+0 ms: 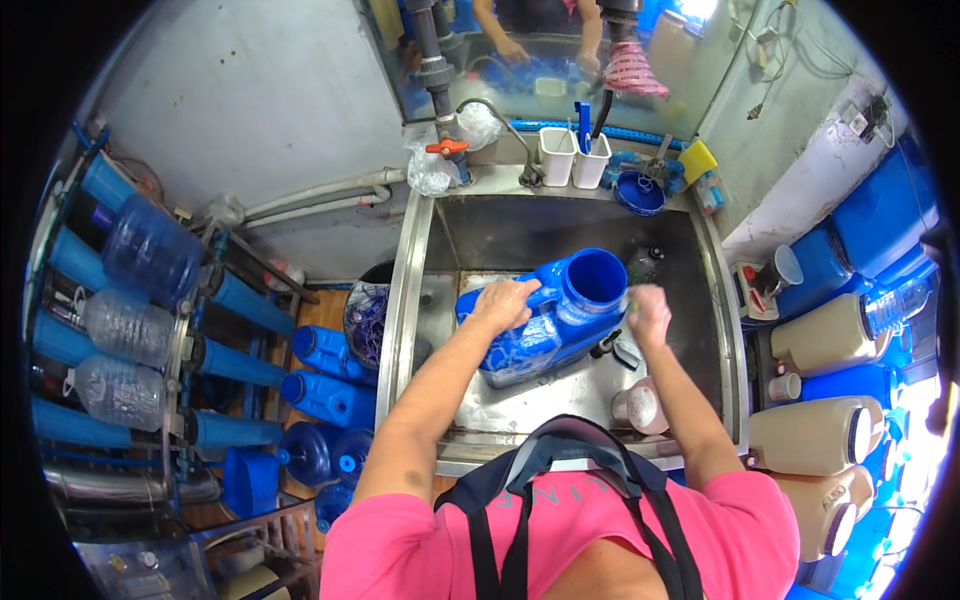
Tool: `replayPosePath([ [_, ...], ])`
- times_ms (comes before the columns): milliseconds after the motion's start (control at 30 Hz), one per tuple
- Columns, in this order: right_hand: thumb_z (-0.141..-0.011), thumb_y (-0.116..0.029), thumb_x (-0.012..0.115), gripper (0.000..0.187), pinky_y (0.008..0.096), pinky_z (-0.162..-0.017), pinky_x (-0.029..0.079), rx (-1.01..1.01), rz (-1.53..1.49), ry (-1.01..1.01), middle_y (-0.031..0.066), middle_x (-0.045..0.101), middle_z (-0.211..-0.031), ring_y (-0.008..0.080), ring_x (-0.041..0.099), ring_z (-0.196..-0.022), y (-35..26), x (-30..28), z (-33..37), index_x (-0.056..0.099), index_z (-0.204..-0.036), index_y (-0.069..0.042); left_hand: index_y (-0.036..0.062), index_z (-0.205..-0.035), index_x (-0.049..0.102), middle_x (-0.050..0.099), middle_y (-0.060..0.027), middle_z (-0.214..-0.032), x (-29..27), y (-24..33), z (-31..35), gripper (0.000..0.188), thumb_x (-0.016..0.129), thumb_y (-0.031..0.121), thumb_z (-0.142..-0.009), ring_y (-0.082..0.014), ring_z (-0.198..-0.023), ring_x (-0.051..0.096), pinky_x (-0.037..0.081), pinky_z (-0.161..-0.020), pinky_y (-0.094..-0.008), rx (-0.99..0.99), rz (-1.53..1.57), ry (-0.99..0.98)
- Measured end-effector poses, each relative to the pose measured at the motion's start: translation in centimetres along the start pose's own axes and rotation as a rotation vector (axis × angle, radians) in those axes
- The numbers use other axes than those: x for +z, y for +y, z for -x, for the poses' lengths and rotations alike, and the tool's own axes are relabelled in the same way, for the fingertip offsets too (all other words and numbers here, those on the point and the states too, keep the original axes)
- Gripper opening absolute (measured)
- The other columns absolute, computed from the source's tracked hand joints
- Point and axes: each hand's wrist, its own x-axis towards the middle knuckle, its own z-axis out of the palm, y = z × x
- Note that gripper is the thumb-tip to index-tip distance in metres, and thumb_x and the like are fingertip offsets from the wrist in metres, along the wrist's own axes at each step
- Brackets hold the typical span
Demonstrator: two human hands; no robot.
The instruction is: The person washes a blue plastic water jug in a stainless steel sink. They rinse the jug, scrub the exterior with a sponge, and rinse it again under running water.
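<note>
Tilted in the stainless steel sink point(712, 330) lies a blue plastic jerrycan point(535, 345) with a wide round mouth facing up and away from me. White suds streak its side. My left hand point(505, 303) is wrapped round the jerrycan's handle, close to the mouth. Just right of the mouth, my right hand point(650, 315) is closed; a small pale greenish edge shows at its fingers, too blurred to name. Below that hand, a white tub point(638, 408) sits on the sink floor, and a dark bottle point(646, 262) stands toward the far side.
Two white holders point(557, 155) with brushes stand on the back ledge beside a blue round lid or bowl point(640, 193). An orange-handled valve point(447, 147) is at the back left. Blue jerrycans point(325, 398) crowd the left floor; beige jerrycans point(810, 437) line the right.
</note>
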Motion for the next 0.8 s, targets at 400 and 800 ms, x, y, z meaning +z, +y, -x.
replayPosePath([
  [400, -0.072, -0.005, 0.061, 0.086, 0.0518, -0.099, 0.036, -0.271, -0.149, -1.175, 0.0158, 0.068, -0.106, 0.0319, 0.067, -0.092, -7.8, 5.6, -11.3, 0.029, -0.149, -0.025, 0.0150, -0.093, 0.067, 0.068, -0.0150, -0.081, -0.1, -1.2, 0.9, 0.025, 0.067, 0.015, -0.069, -0.0345, -0.081, 0.066, 0.052, -0.072, -0.0461, 0.066, -0.160, -0.140],
  [800, -0.081, -0.011, 0.051, 0.072, 0.0507, -0.080, 0.050, 0.091, 0.009, -0.732, 0.0286, 0.065, -0.098, 0.0447, 0.063, -0.090, -4.5, 3.6, -9.5, 0.025, -0.147, -0.024, 0.0116, -0.098, 0.067, 0.068, -0.0169, -0.080, 0.6, -0.6, 0.9, 0.033, 0.067, 0.009, -0.065, -0.0341, -0.081, 0.067, 0.053, -0.072, -0.0454, -0.039, -0.131, 0.003],
])
